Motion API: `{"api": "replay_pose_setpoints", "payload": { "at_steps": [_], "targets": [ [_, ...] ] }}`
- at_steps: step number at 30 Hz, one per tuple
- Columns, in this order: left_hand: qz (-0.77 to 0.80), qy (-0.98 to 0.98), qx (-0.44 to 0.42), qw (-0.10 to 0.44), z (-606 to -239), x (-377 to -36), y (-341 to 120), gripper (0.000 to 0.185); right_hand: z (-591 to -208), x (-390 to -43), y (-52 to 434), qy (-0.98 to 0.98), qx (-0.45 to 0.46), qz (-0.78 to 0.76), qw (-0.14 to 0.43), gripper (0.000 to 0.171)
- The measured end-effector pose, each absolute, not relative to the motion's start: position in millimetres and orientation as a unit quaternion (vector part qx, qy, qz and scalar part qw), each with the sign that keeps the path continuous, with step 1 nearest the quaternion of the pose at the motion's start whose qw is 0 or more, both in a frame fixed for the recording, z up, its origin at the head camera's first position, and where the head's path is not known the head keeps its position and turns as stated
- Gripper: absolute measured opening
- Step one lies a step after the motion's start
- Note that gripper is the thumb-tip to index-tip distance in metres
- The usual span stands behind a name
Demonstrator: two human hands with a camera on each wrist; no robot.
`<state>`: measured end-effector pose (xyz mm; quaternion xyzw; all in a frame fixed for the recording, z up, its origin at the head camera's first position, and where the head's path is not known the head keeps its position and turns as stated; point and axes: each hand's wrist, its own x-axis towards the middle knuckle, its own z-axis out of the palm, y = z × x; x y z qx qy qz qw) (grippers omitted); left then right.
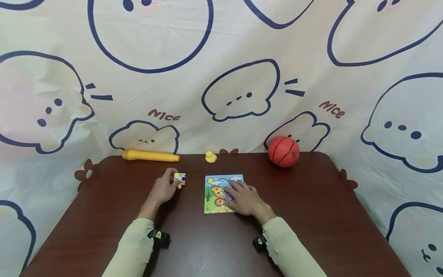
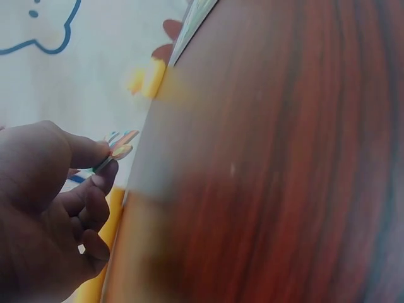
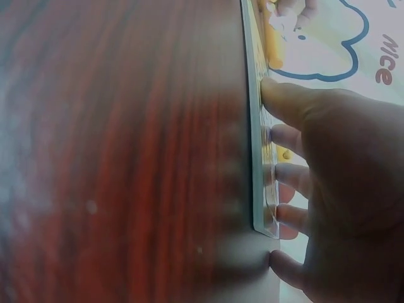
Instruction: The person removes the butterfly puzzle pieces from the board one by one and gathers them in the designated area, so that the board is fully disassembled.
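Observation:
Between thumb and fingertips my left hand (image 1: 163, 188) pinches a small jigsaw puzzle piece (image 1: 180, 178) with a coloured print. The left wrist view shows the piece (image 2: 120, 150) edge-on at the fingertips, the other fingers curled below. To its right lies a square picture puzzle board (image 1: 212, 207) with a cartoon scene of a sun, a rainbow and animals. My right hand (image 1: 248, 200) rests on the right side of this board, fingers spread, covering part of the picture. In the right wrist view the thumb and fingertips touch the top of the board (image 3: 257, 170).
A yellow toy microphone (image 1: 150, 156) lies along the back edge of the brown table (image 1: 207, 246). Right of it stand a yellow rubber duck (image 1: 210, 157) and a red toy basketball (image 1: 283, 151). A printed cloth (image 1: 187, 96) hangs behind the table.

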<state>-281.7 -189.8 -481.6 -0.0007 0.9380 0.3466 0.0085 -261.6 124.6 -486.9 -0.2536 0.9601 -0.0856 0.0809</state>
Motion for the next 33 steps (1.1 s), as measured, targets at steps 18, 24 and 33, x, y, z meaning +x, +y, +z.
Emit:
{"api": "replay_pose_setpoints", "payload": {
  "at_steps": [18,24,33],
  "targets": [
    [0.299,0.954,-0.026,0.018,-486.1,-279.9,-236.7,0.04,-487.1,-258.7,124.7,0.959,-0.254,-0.093,0.084,0.059],
    [0.283,0.958,-0.032,0.015,-489.3,-279.5,-246.4,0.042,-487.5,-257.1,123.8,0.959,-0.253,-0.09,0.086,0.058],
    [0.263,0.964,-0.028,0.025,-486.9,-282.7,-250.9,0.046,-485.6,-259.7,123.9,0.96,-0.25,-0.094,0.086,0.059]
  ]
}}
